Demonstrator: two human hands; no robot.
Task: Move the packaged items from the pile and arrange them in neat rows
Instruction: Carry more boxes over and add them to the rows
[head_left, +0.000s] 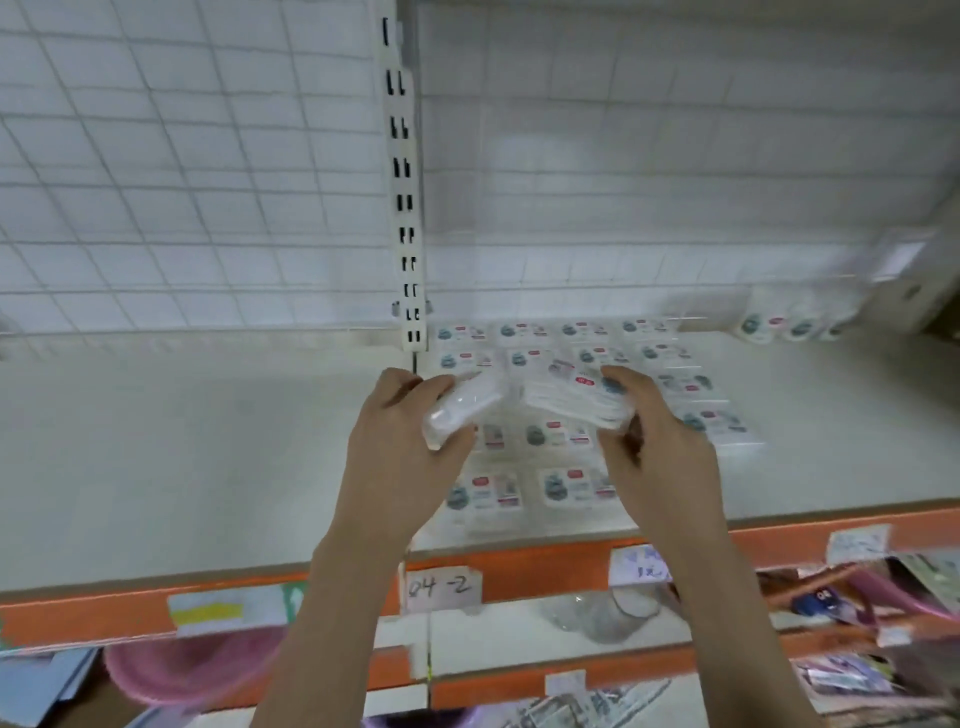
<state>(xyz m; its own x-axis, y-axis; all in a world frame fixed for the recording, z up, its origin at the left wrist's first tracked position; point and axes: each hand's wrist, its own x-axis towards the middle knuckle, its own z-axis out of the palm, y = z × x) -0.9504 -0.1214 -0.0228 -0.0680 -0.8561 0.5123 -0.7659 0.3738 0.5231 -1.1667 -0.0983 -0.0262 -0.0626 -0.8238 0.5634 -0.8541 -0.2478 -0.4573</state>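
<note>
Left hand (400, 447) gripping one clear plastic packet (460, 413); right hand (657, 441) clutching a stack of white labelled packets (571, 397), above packet rows (561, 486) on white shelf (208, 457).

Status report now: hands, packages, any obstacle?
Left hand grips one package. Right hand holds a stack. Rows below; nothing in the way.

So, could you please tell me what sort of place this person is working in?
Probably a shop or stockroom aisle: white shelving with an orange front edge carrying paper labels such as a handwritten tag, a wire-grid back panel, and identical packaged items laid in rows.
</note>
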